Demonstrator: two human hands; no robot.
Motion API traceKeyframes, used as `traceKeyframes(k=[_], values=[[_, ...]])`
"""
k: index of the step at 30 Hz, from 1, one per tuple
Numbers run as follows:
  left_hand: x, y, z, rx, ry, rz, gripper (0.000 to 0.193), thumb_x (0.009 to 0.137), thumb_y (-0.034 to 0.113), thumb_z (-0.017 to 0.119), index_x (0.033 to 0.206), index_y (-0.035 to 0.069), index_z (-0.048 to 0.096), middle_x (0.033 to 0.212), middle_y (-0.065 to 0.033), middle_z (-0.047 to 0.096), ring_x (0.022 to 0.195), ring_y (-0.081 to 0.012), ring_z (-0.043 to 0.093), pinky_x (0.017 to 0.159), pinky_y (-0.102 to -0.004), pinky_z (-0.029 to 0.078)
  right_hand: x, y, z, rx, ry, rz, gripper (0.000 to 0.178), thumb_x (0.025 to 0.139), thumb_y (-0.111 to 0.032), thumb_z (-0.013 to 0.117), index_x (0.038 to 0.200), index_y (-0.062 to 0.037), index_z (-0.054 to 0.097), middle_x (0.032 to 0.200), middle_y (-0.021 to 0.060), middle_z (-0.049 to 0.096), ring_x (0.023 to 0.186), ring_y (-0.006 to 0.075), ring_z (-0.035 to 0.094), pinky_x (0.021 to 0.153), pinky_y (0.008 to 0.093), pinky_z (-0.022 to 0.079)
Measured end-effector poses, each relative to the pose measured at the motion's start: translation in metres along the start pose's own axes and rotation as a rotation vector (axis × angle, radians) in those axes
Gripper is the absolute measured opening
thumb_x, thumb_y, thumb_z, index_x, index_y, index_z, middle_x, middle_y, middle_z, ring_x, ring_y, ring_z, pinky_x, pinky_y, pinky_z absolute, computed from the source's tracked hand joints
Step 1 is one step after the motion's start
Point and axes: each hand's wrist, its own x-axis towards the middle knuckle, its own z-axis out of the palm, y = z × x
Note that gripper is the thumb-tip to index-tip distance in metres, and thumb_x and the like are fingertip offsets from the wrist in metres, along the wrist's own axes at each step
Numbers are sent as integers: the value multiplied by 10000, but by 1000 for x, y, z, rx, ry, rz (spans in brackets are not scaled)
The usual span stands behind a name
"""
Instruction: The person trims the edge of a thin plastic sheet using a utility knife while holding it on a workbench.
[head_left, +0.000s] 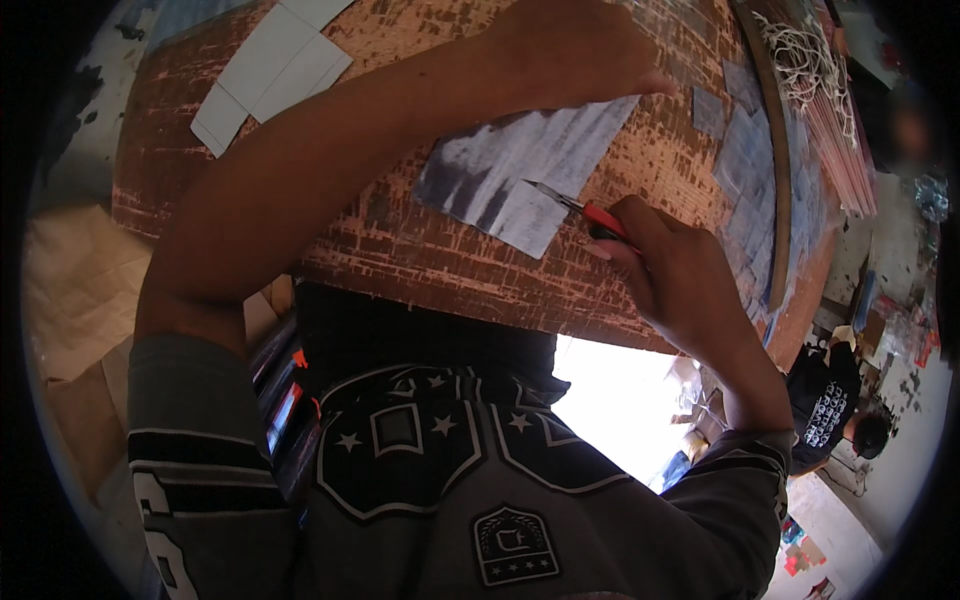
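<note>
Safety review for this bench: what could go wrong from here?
Slip: the red-handled, pointed metal tool in the right hand points toward the bare left forearm and could nick it.
Shift: the left hand is at the far end of the streaked grey-blue flat sheet, so the near end might move.
Snag: the scuffed red-brown wooden tabletop could catch the tool.

From the person's head, a wide fisheye camera is facing steeply down at close range, framing the desk, the left hand near the upper edge, the right hand right of centre, and the wearer's shirt below.
</note>
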Motion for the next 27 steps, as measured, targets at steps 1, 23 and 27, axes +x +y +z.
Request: traceKeyframes(k=[1, 23, 27], values=[[0, 0, 0, 3, -4, -5, 381, 964, 416, 650, 775, 103, 756, 701, -105, 700, 688, -299, 725, 584, -438, 574, 0, 1, 0, -6, 3, -3, 317, 1036, -390, 607, 1015, -79, 546, 806, 123, 655, 679, 370, 699, 538, 470, 529], [-1, 2, -6, 19, -17, -17, 364, 958, 412, 646, 776, 119, 759, 681, -104, 697, 662, -296, 722, 550, -441, 564, 5, -4, -12, -61, -49, -50, 313, 1055, -389, 573, 1037, -79, 535, 801, 136, 675, 665, 369, 701, 548, 473, 533], [1, 1, -11, -10, -12, 36, 387, 968, 425, 640, 772, 112, 758, 679, -117, 695, 654, -301, 718, 537, -444, 558, 3, -9, -16, -96, -68, -29, 325, 1054, -399, 571, 1038, -76, 534, 786, 141, 684, 661, 375, 702, 549, 474, 532]])
